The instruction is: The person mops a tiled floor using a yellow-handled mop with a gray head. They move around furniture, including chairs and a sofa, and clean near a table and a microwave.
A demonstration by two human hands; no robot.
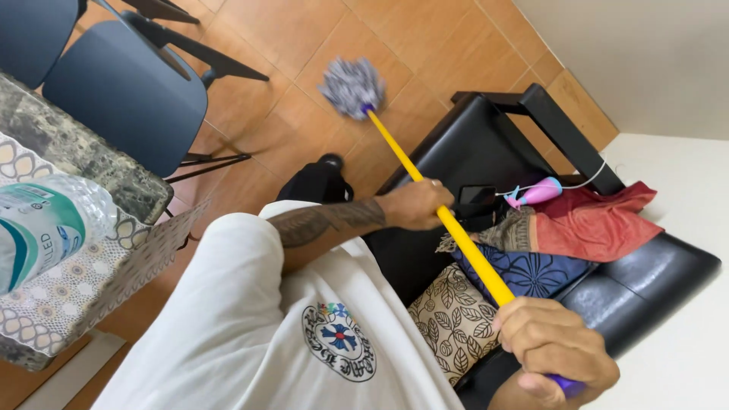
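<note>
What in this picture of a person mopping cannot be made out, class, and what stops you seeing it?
Head view:
- Mop head: blurred, strands unclear.
- End of the yellow handle: covered by the lower hand.
- Upper hand: its fingers are wrapped behind the handle.
- Water bottle: cut off by the left edge.
- Black sofa: seat hidden under cloths and cushions.

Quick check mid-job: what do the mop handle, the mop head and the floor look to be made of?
Mop handle: probably painted metal or plastic; smooth, glossy yellow, with a purple end under the right hand; the left hand grips it midway.
Mop head: likely cotton or synthetic yarn; shaggy grey-white strands, blurred.
Floor: apparently ceramic tile; orange-brown squares with grout lines and a slight sheen.
</note>
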